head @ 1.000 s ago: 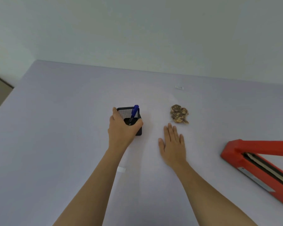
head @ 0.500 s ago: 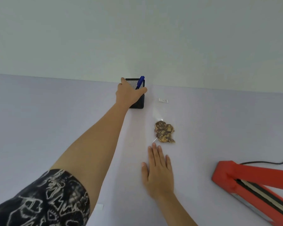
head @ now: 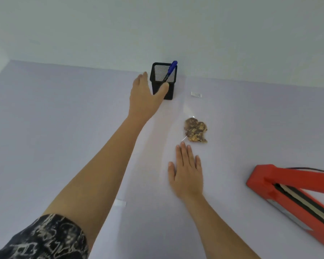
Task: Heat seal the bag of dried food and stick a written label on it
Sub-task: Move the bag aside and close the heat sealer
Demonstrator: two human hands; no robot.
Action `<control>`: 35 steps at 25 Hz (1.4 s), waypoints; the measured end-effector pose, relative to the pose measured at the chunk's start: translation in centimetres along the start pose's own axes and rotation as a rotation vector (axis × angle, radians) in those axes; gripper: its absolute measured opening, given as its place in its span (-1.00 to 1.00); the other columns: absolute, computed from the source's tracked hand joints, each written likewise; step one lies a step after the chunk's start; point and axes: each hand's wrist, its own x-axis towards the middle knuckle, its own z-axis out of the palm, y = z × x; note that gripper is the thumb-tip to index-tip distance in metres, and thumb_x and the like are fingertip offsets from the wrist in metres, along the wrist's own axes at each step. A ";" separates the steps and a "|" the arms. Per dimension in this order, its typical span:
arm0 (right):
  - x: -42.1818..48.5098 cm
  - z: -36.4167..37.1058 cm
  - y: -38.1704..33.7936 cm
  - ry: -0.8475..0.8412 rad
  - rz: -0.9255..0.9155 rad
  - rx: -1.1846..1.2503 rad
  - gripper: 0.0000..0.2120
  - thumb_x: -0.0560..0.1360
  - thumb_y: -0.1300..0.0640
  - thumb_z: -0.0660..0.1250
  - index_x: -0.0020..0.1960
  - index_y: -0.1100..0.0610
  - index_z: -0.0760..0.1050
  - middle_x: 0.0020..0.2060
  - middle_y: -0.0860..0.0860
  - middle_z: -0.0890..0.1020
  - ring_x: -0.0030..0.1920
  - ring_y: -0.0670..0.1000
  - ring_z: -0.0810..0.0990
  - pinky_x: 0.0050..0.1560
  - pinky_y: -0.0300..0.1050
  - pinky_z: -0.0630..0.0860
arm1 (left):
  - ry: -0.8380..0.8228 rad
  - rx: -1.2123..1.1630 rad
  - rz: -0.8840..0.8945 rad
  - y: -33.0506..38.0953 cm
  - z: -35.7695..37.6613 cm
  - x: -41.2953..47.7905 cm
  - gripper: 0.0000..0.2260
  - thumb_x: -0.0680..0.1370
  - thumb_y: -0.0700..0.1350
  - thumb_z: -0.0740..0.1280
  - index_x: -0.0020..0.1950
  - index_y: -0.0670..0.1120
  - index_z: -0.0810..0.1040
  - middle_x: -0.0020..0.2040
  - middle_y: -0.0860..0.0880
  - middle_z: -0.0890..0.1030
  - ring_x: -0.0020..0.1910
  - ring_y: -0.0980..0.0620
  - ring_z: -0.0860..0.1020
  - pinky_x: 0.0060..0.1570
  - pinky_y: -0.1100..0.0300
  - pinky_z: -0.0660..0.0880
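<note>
Head camera, looking forward and down: you are facing a pale lilac surface [head: 45,128] that is running up to a plain light wall [head: 157,25].

Your left arm, with a dark patterned sleeve [head: 45,238] at the near edge, is stretching far forward. Your left hand [head: 144,98] is hovering at a black mesh pen holder [head: 157,71] by the wall. Its grip is spread, fingers straight and holding nothing. The thumb is crossing in front of the holder's lower face; whether it is touching cannot be told. A blue pen [head: 171,70] is leaning inside the holder.

Your right hand [head: 187,172] is lying palm down on the surface, its grip flat, fingers straight and close together.

The bag of dried food [head: 195,130], a brown clump in clear film, is lying flat just beyond your right fingertips, apart from them.

A small white label [head: 196,94] is lying between the bag and the holder. Another white slip [head: 120,202] is peeking out beside your left forearm.

A red heat sealer [head: 288,187] is sitting at the right edge, its arm raised, a dark cable [head: 307,168] trailing behind it.
</note>
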 end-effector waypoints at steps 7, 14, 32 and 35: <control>-0.2 0.0 -0.1 -0.105 -0.023 -0.054 -0.40 0.53 -0.10 -0.18 0.50 0.15 -0.03 0.53 0.05 0.03 0.52 0.03 -0.03 0.47 0.09 -0.03 | -0.667 0.261 0.176 -13.0 -6.2 -16.0 -0.75 0.51 -0.08 0.36 0.17 -0.07 0.59 0.08 -0.01 0.56 0.01 0.12 0.47 0.08 0.25 0.41; -0.3 0.0 -0.5 -0.109 -0.028 -0.045 -0.41 0.54 -0.08 -0.11 0.50 0.18 0.00 0.52 0.09 0.06 0.52 0.07 0.00 0.46 0.13 0.00 | -0.597 0.330 0.262 -18.4 -9.5 -22.7 -0.59 0.47 0.15 0.21 0.15 -0.07 0.59 0.03 -0.01 0.56 0.02 0.10 0.42 0.01 0.30 0.39; -6.5 -2.6 -4.8 -0.116 -0.003 0.155 -0.42 0.60 -0.08 -0.03 0.49 0.21 -0.03 0.52 0.11 0.05 0.52 0.06 -0.03 0.49 0.00 -0.06 | -0.164 -0.202 -0.248 -14.7 -9.9 -26.1 -0.90 0.45 -0.06 0.44 -0.04 0.01 0.65 -0.18 0.15 0.62 -0.22 0.27 0.55 -0.16 0.45 0.44; -12.6 -2.8 -7.6 -0.138 -0.005 0.266 -0.43 0.60 -0.08 -0.02 0.49 0.20 -0.02 0.52 0.09 0.07 0.52 0.05 -0.02 0.49 -0.03 -0.05 | -0.095 -0.428 -0.426 -14.4 -10.4 -30.1 -0.93 0.43 -0.09 0.46 -0.11 0.03 0.62 -0.23 0.03 0.62 -0.23 0.09 0.58 -0.12 0.21 0.52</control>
